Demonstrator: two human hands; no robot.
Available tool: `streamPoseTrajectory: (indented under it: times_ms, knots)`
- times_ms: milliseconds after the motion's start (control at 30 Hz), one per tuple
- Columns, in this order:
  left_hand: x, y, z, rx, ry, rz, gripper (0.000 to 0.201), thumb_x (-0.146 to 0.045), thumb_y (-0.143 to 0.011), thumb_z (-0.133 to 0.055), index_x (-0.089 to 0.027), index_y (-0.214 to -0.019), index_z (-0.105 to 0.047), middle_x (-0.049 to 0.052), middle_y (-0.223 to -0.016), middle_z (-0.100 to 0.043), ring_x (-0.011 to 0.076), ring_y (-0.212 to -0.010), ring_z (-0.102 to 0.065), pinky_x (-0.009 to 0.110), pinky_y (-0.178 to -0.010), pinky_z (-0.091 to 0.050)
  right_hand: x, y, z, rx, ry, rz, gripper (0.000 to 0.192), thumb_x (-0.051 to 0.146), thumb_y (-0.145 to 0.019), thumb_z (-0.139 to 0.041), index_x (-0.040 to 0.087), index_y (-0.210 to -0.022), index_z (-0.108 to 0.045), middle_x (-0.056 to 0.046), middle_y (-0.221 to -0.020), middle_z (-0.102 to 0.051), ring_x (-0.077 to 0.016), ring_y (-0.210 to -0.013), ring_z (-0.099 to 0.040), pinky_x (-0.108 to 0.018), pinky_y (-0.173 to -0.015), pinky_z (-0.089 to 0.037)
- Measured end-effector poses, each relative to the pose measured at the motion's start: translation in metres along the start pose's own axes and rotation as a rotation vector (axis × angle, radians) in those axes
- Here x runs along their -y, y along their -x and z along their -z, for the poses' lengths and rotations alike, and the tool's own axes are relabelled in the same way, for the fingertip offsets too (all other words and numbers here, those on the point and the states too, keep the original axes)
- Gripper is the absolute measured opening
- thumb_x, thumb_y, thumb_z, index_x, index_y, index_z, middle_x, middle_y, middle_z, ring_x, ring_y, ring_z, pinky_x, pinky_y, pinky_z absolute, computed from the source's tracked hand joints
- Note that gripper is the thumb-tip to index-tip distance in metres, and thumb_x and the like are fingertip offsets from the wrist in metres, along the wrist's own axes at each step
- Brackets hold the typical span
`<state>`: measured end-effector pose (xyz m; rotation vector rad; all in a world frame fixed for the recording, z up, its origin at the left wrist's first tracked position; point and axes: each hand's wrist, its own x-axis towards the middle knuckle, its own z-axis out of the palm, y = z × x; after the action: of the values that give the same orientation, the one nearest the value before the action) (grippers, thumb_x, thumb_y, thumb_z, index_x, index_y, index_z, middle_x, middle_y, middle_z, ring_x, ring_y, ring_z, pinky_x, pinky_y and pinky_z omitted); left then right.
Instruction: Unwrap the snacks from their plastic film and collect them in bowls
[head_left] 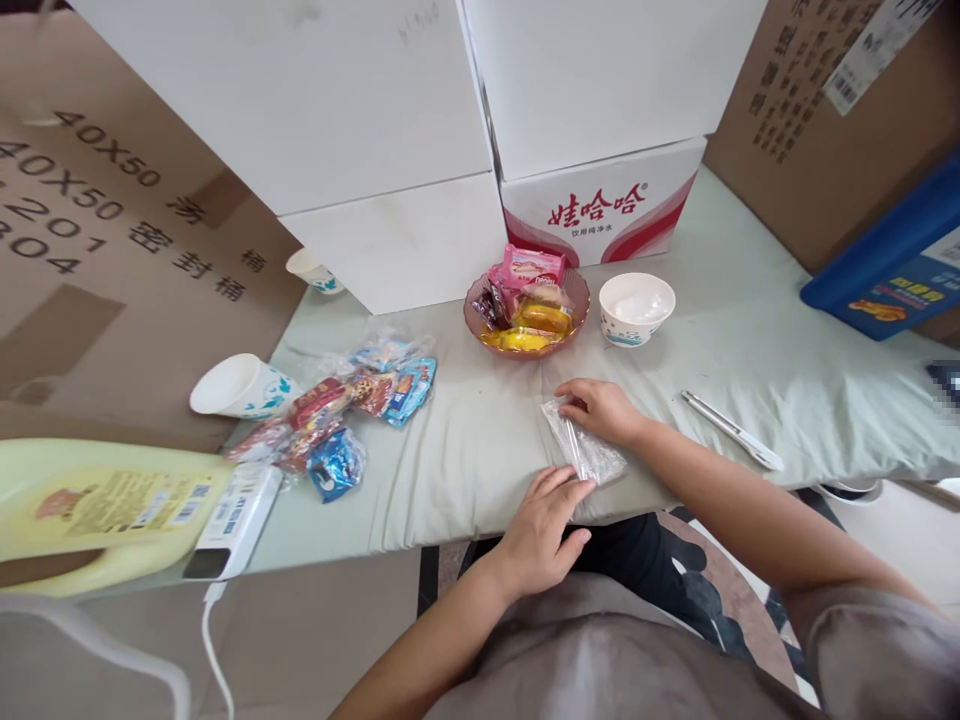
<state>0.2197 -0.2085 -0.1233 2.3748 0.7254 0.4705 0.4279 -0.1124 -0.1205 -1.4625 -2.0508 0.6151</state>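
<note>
Just one clear packet (pixel 583 447), two hands.

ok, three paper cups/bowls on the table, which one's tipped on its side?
The paper cup at the left, beside the snack packets. Its mouth faces sideways; the white bowl and the far cup stand upright.

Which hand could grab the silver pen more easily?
Probably the right hand. The silver pen lies on the cloth to its right, with nothing between. The left hand sits further away, on the near end of the clear plastic bag that both hands touch.
</note>
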Motion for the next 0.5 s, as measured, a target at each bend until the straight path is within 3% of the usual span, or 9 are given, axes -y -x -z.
streamPoseTrajectory:
  times_ms: [100, 167, 300, 400, 500]
  knots:
    - [-0.003, 0.001, -0.003, -0.077, -0.007, -0.011, 0.052, -0.020, -0.087, -0.052, -0.023, -0.137, -0.040, 0.013, -0.129, -0.056, 0.0292, -0.127, -0.049, 0.055, -0.107, -0.039, -0.002, 0.003, -0.004, -0.044, 0.084, 0.043, 0.019, 0.020, -0.087, -0.060, 0.019, -0.104, -0.066, -0.006, -0.103, -0.071, -0.0189, -0.091, -0.066, -0.029, -0.080, -0.047]
    - [-0.005, -0.001, 0.001, -0.190, -0.002, 0.013, 0.043, -0.021, -0.090, -0.050, -0.022, -0.133, -0.044, 0.014, -0.127, -0.054, 0.0267, -0.120, -0.053, 0.049, -0.102, -0.045, -0.003, 0.003, -0.005, -0.045, 0.120, 0.059, 0.017, 0.021, -0.088, -0.060, 0.020, -0.104, -0.066, -0.006, -0.102, -0.071, -0.0192, -0.091, -0.066, -0.029, -0.079, -0.046]
    - [-0.001, -0.025, 0.023, -0.373, -0.038, 0.008, 0.026, -0.022, -0.093, -0.047, -0.019, -0.118, -0.053, 0.013, -0.114, -0.057, 0.0229, -0.109, -0.056, 0.042, -0.095, -0.049, -0.001, 0.003, -0.006, -0.038, 0.175, 0.064, 0.017, 0.024, -0.090, -0.058, 0.020, -0.104, -0.066, -0.005, -0.101, -0.070, -0.0190, -0.089, -0.066, -0.028, -0.076, -0.045]
    - [0.018, -0.054, 0.037, -0.300, -0.131, -0.065, 0.016, -0.023, -0.094, -0.047, -0.018, -0.099, -0.061, 0.009, -0.102, -0.063, 0.0227, -0.104, -0.055, 0.042, -0.095, -0.047, 0.001, 0.004, -0.008, -0.027, 0.222, 0.069, 0.019, 0.025, -0.092, -0.055, 0.020, -0.106, -0.066, -0.005, -0.100, -0.069, -0.0182, -0.086, -0.064, -0.028, -0.073, -0.043]
    - [0.043, -0.075, 0.039, -0.204, -0.271, -0.029, 0.013, -0.022, -0.090, -0.052, -0.018, -0.085, -0.064, 0.007, -0.098, -0.065, 0.0241, -0.101, -0.055, 0.043, -0.091, -0.046, -0.001, 0.004, -0.008, -0.027, 0.296, 0.081, 0.020, 0.025, -0.094, -0.050, 0.020, -0.107, -0.065, -0.007, -0.098, -0.067, -0.0198, -0.089, -0.061, -0.029, -0.074, -0.043]
